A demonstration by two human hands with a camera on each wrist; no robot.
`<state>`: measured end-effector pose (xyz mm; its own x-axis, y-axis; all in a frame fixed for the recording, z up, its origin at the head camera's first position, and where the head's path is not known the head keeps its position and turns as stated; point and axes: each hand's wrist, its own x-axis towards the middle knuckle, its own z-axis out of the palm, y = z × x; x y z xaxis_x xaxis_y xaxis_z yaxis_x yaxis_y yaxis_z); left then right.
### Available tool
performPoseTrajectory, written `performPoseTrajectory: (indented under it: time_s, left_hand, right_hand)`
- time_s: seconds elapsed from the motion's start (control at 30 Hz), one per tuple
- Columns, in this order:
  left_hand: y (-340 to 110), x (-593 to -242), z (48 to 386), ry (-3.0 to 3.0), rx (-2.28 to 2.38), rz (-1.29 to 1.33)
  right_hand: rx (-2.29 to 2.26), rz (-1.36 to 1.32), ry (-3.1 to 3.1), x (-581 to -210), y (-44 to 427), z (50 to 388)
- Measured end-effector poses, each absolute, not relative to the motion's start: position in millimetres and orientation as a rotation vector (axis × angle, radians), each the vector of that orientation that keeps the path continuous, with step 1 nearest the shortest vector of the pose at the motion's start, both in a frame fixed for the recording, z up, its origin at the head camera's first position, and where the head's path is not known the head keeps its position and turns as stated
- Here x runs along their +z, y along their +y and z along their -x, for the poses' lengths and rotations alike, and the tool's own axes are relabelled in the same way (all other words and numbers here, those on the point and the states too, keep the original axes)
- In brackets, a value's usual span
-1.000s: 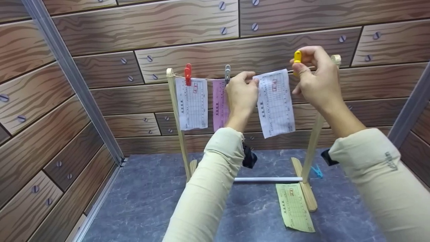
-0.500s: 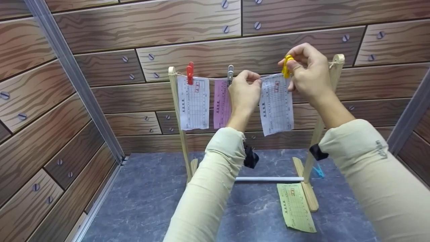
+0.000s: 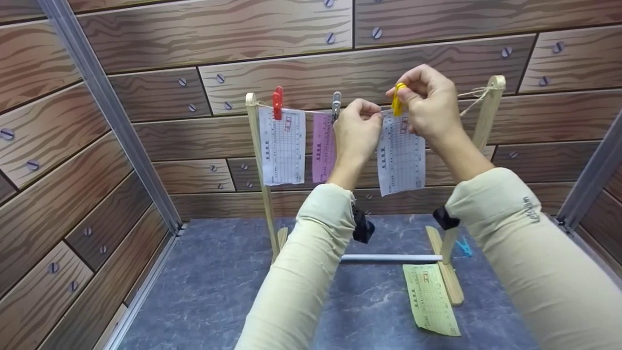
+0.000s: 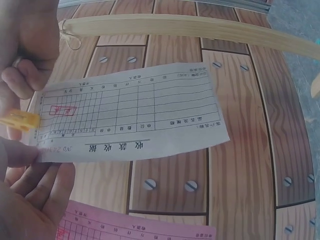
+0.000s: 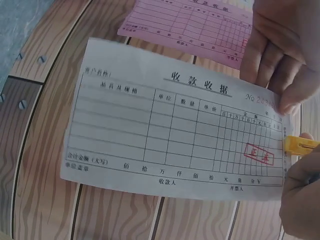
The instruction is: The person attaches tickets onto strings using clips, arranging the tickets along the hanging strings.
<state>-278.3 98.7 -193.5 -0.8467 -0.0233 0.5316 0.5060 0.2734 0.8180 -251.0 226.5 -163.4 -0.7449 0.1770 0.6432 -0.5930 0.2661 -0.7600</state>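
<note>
A white receipt slip with a red stamp hangs by its top edge at the string. My left hand pinches its top left corner between thumb and fingers. With my right hand I pinch a yellow clothespin, whose jaws sit over the slip's top edge. In the left wrist view the yellow clothespin overlaps the slip's end. To the left, a red clothespin holds another white slip, and a grey clothespin holds a pink slip, partly hidden by my left hand.
The string runs between two wooden posts, a left post and a right post. A white rod joins them low down. A green slip and a blue clothespin lie on the grey tabletop.
My right hand has moved left with the yellow clothespin, from beside the white slip's right corner to over its top edge. The left hand keeps its pinch on the slip.
</note>
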Motion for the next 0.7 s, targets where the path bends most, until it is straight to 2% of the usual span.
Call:
performPoseTrajectory:
  time_s: [0.7]
  left_hand:
    - [95.3,-197.5,280.1,-2.171,-1.495,0.458]
  right_hand:
    - [1.635,-0.282,-2.174,-169.4,233.9,243.9]
